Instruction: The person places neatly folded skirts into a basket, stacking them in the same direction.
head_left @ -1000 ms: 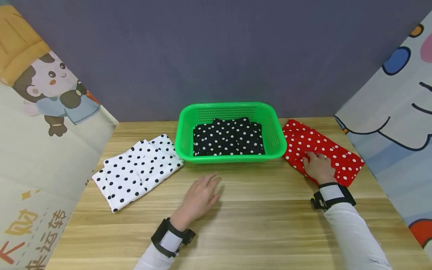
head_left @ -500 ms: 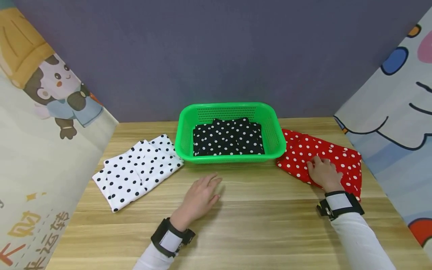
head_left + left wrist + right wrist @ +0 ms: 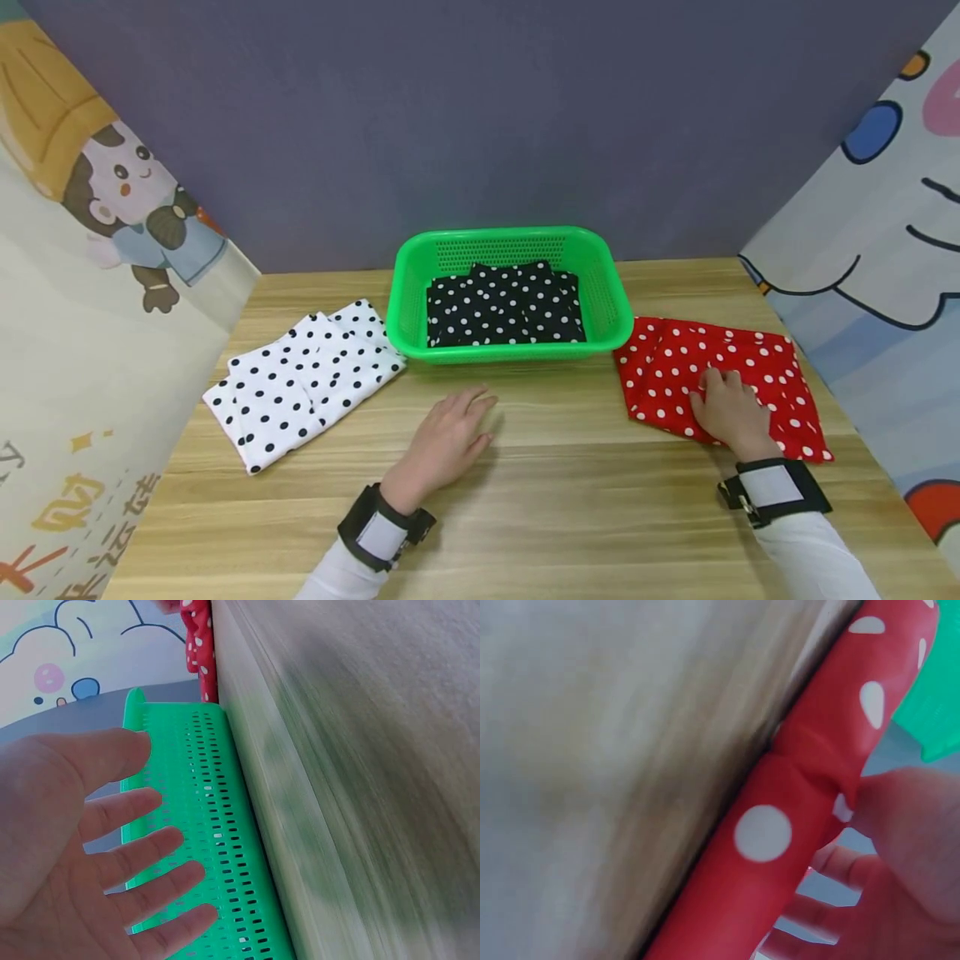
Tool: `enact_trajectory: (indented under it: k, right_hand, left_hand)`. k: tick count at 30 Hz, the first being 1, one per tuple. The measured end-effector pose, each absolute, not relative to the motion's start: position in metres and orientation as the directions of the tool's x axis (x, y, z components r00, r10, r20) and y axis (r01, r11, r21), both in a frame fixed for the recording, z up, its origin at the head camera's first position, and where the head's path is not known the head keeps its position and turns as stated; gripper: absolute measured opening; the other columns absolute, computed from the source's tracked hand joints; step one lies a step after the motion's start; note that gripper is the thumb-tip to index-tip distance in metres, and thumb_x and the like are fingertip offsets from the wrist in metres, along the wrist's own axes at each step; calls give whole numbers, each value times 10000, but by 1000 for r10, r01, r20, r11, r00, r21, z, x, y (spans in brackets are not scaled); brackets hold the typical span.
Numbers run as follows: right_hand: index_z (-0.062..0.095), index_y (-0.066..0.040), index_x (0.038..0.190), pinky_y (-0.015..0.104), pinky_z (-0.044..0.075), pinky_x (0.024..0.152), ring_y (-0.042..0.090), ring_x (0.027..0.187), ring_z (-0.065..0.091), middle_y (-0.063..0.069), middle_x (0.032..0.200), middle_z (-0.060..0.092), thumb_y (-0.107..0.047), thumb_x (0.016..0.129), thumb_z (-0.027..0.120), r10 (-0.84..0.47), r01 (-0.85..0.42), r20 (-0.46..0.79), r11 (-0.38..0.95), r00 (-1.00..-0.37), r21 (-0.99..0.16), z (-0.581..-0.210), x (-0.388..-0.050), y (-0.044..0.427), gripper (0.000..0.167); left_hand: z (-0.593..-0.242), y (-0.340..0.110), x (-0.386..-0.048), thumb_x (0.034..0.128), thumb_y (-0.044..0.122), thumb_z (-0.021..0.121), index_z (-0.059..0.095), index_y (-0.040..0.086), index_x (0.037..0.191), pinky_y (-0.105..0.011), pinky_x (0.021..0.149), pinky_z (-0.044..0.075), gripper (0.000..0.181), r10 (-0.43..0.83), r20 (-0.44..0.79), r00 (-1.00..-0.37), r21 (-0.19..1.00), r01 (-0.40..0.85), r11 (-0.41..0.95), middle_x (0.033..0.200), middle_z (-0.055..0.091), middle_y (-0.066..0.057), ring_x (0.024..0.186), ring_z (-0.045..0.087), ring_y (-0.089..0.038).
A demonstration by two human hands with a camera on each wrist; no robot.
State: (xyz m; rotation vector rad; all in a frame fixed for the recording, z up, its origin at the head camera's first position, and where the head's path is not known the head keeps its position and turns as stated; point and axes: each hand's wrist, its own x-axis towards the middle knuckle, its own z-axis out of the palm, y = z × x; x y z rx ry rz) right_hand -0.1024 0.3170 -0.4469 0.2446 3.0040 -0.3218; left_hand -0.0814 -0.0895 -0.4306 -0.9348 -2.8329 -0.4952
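Folded red cloth with white dots (image 3: 675, 358) lies on the table right of the green basket (image 3: 512, 353). The right hand (image 3: 733, 415) pinches the cloth's upper layer near its front edge; in the right wrist view the thumb (image 3: 907, 802) presses into a crease of the red cloth (image 3: 742, 877). Folded black cloth with white dots (image 3: 504, 307) lies inside the basket. The left hand (image 3: 442, 442) is in front of the basket, fingers spread and relaxed, holding nothing; the left wrist view shows its palm (image 3: 45, 847) beside the basket wall (image 3: 217, 825).
A folded white cloth with black dots (image 3: 307, 379) lies on the wooden table (image 3: 570, 500) left of the basket, its right end close to the basket. A dark wall (image 3: 495, 125) stands behind, with printed panels at the left (image 3: 112, 350) and right (image 3: 862, 275).
The right hand has moved toward the front and slightly right. The red cloth has turned clockwise under it, its long sides now nearer parallel to the basket's front. The left hand has hardly moved.
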Motion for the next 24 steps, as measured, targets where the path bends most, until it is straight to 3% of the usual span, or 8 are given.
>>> enact_trajectory:
  k: [12,24]
  right_hand:
    - [456,49,967,601,471,617,436,793,488,301,958,444,-146,745,701,97,114,-83,967,-992,-230,-445,-66,319,384]
    - [461,24,913,577,499,601,439,830,484,299,1000,458,-141,673,766,24,30,-29,978,-999,-206,-448,-42,300,422]
  left_hand:
    - [-431,-85,-80,806,264,685,513,77,1277,-458,964,418,535,580,240,-778,257,627,735,1349,463,-155,1182,488,-323]
    - [-431,-81,-80,803,263,685,525,63,1262,-459,993,394,526,599,242,-763,257,646,719,1337,472,-161,1196,480,-313]
